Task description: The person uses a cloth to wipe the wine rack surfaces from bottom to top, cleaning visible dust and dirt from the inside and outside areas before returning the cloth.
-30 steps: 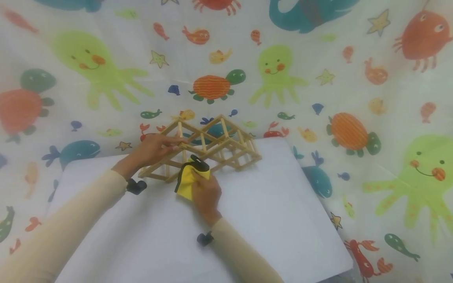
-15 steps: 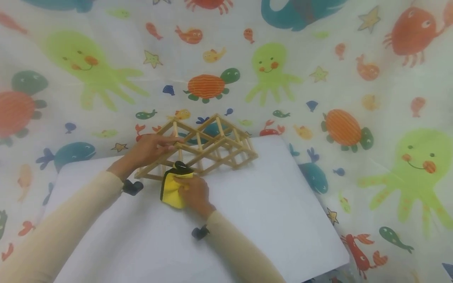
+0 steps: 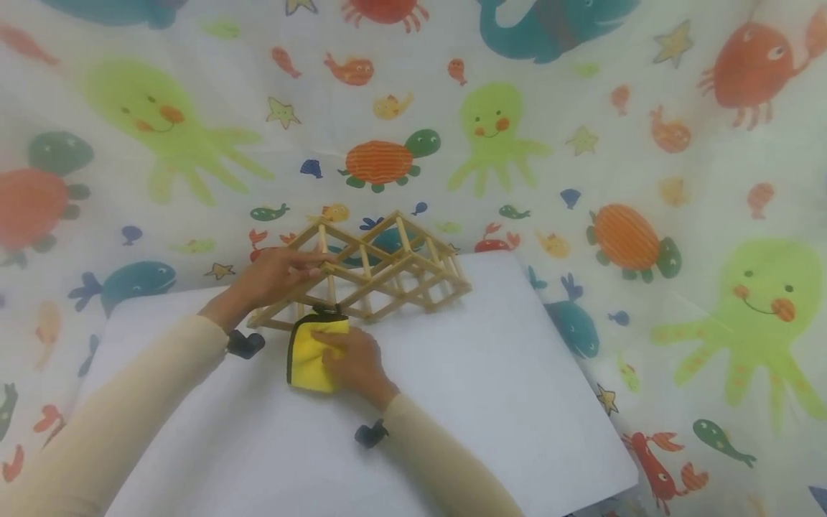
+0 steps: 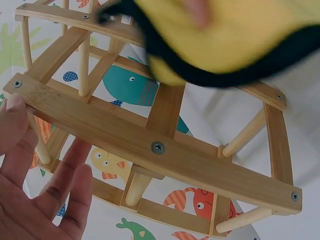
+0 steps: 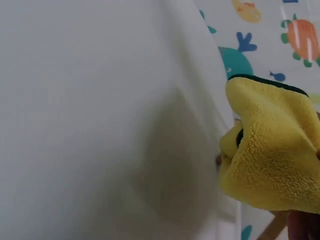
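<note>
A folding wooden lattice rack [image 3: 394, 276] of slats and dowels stands at the back of the white table. My left hand [image 3: 274, 276] grips its upper left part; in the left wrist view the thumb lies on the end of a slat [image 4: 100, 117] and the other fingers reach beneath. A yellow cloth [image 3: 315, 355] with a dark edge is pinched in my right hand [image 3: 358, 362], at the rack's lower front left. Up close, the cloth [image 5: 275, 150] looks fluffy and bunched. It hides part of the rack in the left wrist view.
The white table [image 3: 491, 402] spreads in front of and to the right of the rack. A curtain [image 3: 439, 108] printed with sea animals hangs right behind the table and around its sides.
My right hand has moved left and down along the rack's front with the cloth, which hangs flatter now. My left hand keeps its grip on the rack.
</note>
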`<act>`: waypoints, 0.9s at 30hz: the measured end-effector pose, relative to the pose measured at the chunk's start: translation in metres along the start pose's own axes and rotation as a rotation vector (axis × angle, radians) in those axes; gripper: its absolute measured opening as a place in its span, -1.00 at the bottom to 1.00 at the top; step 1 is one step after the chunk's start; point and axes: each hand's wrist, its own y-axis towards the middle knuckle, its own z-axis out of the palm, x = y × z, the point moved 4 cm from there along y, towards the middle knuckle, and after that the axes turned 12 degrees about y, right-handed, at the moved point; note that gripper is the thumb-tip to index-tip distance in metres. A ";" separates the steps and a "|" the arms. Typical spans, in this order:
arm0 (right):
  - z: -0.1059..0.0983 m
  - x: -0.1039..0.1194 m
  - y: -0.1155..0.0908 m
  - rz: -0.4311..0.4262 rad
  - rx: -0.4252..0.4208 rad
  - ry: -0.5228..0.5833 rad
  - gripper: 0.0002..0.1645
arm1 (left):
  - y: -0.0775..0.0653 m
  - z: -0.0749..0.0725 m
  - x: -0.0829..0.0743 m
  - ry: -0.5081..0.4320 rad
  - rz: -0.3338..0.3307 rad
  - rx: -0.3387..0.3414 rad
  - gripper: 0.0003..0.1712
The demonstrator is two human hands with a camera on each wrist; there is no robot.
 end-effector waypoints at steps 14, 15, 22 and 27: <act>-0.150 0.033 0.022 -0.165 -0.322 0.221 -0.61 | 0.006 0.002 0.011 -0.010 0.003 0.016 -0.53; -0.160 0.035 0.026 -0.162 -0.348 0.203 -0.61 | 0.006 0.001 0.011 -0.013 0.006 0.018 -0.53; -0.200 0.023 0.059 -0.052 -0.371 0.043 -0.54 | 0.008 -0.003 0.017 -0.006 0.042 -0.016 -0.56; -0.206 0.002 0.067 0.104 -0.272 -0.004 -0.50 | 0.010 -0.003 0.022 -0.010 0.047 -0.020 -0.57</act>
